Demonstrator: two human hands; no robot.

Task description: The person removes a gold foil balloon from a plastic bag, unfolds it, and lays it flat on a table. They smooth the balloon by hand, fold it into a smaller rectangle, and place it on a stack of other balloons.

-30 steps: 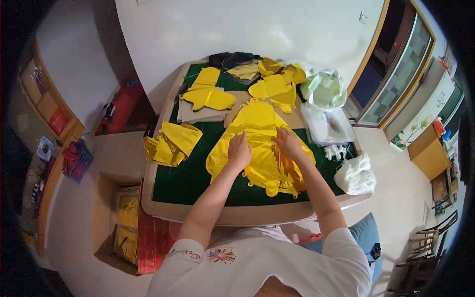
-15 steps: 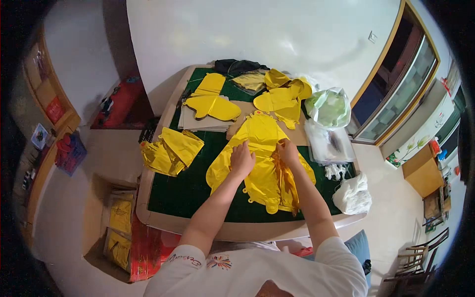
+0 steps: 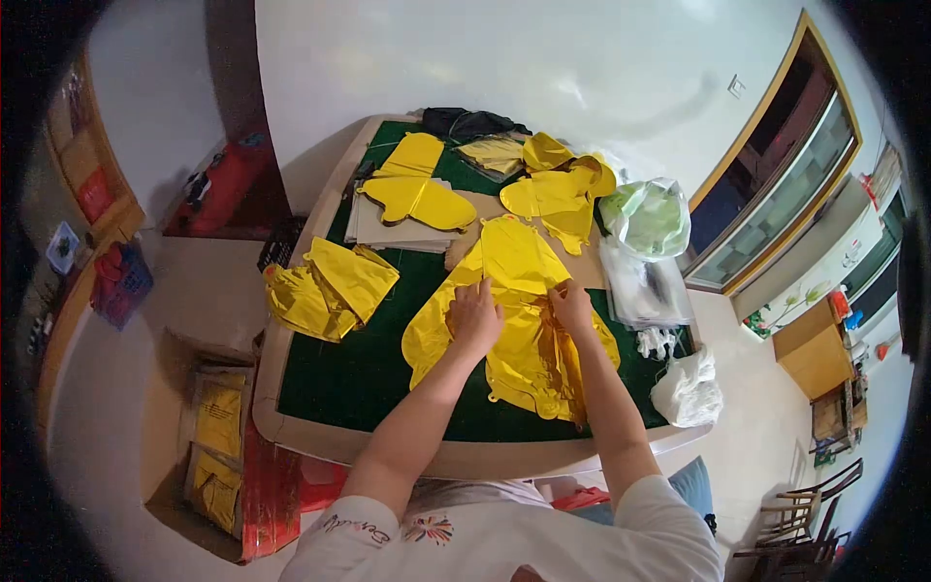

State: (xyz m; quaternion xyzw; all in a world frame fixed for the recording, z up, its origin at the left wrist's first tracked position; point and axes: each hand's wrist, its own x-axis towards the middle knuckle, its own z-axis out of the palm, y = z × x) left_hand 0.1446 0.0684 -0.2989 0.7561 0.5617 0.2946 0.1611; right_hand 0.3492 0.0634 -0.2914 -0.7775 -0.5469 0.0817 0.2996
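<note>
A large yellow foil sheet point(image 3: 524, 364) lies spread and creased on the green-topped table point(image 3: 335, 383). My left hand point(image 3: 475, 318) has its fingers bent together on the upper left part of the foil, gripping it. On the upper right part, my right hand point(image 3: 572, 307) pinches the foil at a fold. Between the hands runs a horizontal crease. Left of them rests a folded yellow foil piece point(image 3: 335, 291). Further back, a flat yellow foil shape point(image 3: 419, 202) lies on a grey-white stack point(image 3: 373, 233). More yellow foil point(image 3: 558, 194) is heaped at the back right.
Along the table's right side are a green-white plastic bag point(image 3: 648, 221), clear plastic packets point(image 3: 645, 286) and a white bag point(image 3: 689, 388). Black cloth point(image 3: 470, 124) lies at the back edge. An open cardboard box point(image 3: 175, 427) with yellow packets stands on the floor at left.
My right hand has moved slightly right and down, and the foil between my hands looks pulled wider. The camera view has shifted a little.
</note>
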